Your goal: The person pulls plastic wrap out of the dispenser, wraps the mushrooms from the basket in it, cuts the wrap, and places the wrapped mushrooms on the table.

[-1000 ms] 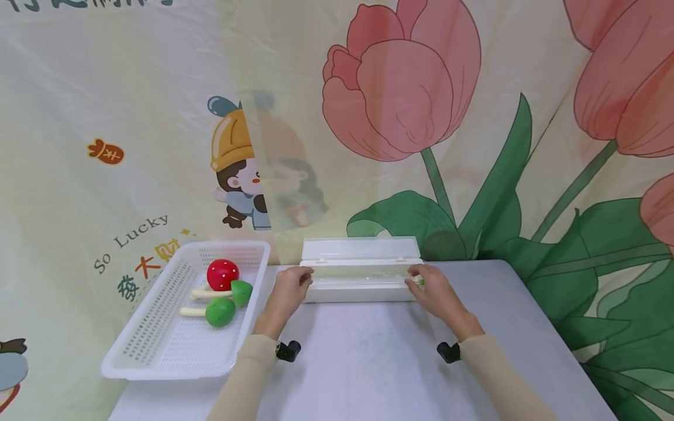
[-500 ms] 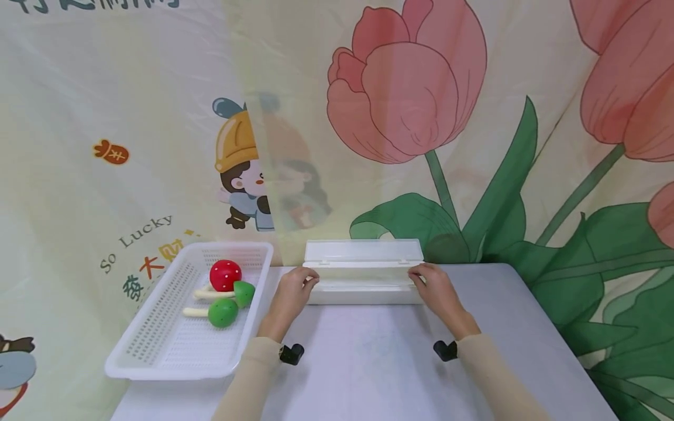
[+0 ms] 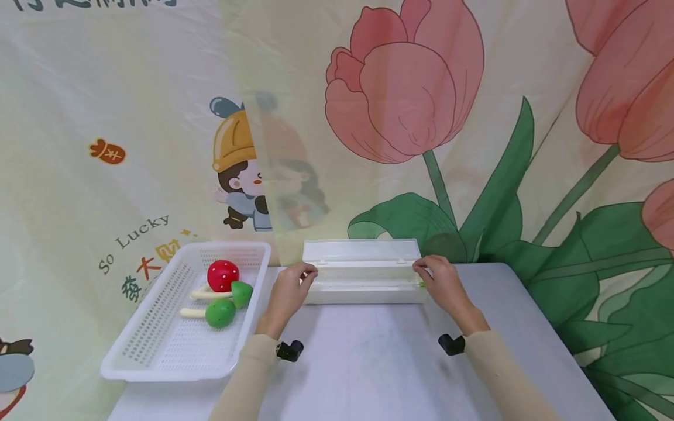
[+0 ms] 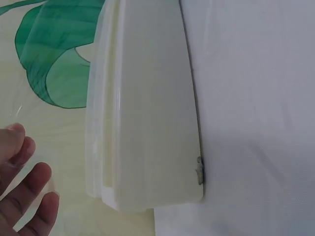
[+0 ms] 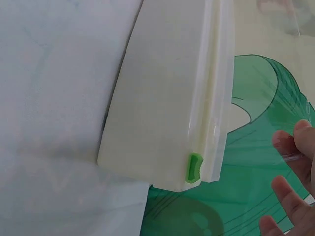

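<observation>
A long white cling film dispenser point(image 3: 363, 296) stands at the back of the table, its lid point(image 3: 360, 250) tipped back. Its green slide cutter point(image 5: 194, 168) sits at the right end. Clear cling film point(image 5: 302, 105) stretches above the box, creased near the right fingertips. My left hand point(image 3: 288, 289) pinches the film between thumb and forefinger over the box's left end, other fingers point(image 4: 42, 209) loosely bent. Over the right end, my right hand point(image 3: 443, 287) pinches the film's other side. In both wrist views the hands are apart from the box wall.
To the left stands a white perforated basket point(image 3: 152, 365) holding a red ball-headed stick toy point(image 3: 223, 275) and two green ones, a round one point(image 3: 220, 313) and a pointed one point(image 3: 241, 294). A printed curtain point(image 3: 158, 88) hangs right behind the table point(image 3: 368, 362).
Both hands have risen a little from inside the box opening, pinching the film. My right hand has also shifted slightly right, and the green cutter shows beside it again.
</observation>
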Action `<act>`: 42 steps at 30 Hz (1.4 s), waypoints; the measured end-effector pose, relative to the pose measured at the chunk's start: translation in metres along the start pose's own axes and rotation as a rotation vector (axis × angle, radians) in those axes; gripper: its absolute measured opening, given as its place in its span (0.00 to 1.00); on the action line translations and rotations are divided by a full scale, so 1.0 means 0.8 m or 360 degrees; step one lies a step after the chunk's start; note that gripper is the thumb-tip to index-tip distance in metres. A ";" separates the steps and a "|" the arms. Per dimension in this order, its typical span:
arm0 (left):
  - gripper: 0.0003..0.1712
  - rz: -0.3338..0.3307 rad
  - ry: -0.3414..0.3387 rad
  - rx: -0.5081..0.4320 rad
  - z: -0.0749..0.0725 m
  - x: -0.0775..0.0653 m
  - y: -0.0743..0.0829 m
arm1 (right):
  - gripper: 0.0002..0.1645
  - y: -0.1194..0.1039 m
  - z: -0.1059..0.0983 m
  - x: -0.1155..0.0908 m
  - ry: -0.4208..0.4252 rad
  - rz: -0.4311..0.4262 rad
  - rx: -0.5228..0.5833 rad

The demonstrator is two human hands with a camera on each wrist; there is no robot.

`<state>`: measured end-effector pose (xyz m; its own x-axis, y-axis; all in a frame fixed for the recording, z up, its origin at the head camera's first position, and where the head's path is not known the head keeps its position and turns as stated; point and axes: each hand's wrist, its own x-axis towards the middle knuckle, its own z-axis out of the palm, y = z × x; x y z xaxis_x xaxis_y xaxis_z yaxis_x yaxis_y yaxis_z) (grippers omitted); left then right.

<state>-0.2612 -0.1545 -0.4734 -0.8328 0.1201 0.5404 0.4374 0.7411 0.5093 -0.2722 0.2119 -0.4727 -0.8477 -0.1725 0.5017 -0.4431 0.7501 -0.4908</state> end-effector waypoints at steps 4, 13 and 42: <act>0.02 0.0014 0.0024 -0.0072 -0.002 0.001 -0.001 | 0.07 -0.001 -0.003 0.002 -0.0005 -0.0005 0.0015; 0.03 0.0055 0.0093 -0.0112 -0.008 0.004 0.001 | 0.05 -0.007 -0.010 0.007 0.0039 -0.0016 -0.0004; 0.03 0.0251 0.0321 -0.0157 -0.050 0.030 0.039 | 0.04 -0.039 -0.054 0.026 0.0361 -0.0235 0.0045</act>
<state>-0.2541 -0.1546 -0.4174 -0.6716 0.0874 0.7357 0.5954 0.6547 0.4657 -0.2633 0.2126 -0.4160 -0.6879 -0.1290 0.7143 -0.5677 0.7088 -0.4187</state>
